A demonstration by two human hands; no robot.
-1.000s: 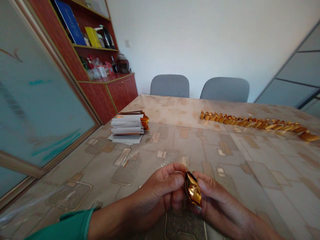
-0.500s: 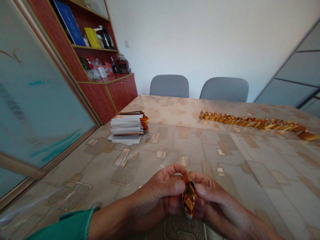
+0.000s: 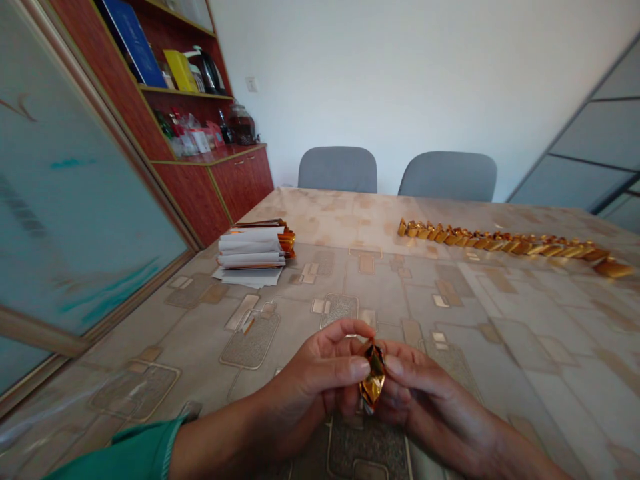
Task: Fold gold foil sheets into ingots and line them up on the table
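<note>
A small folded piece of gold foil paper (image 3: 373,383) is pinched between both my hands just above the table near its front edge. My left hand (image 3: 320,380) grips its left side with thumb and fingers closed. My right hand (image 3: 425,393) holds its right side, fingers closed too. A green sleeve covers my left forearm. A long row of several folded gold foil pieces (image 3: 505,243) lies across the far right of the table. A stack of white-backed foil sheets (image 3: 254,252) sits at the far left.
The table (image 3: 450,313) wears a beige patterned cloth. Two grey chairs (image 3: 338,169) stand at its far side. A red wooden cabinet (image 3: 210,180) with shelves of bottles and books stands at left, beside a frosted glass panel (image 3: 75,200).
The gold foil piece has been squeezed narrower between my fingers and turned more edge-on. Both hands stayed in about the same place; the view dipped slightly.
</note>
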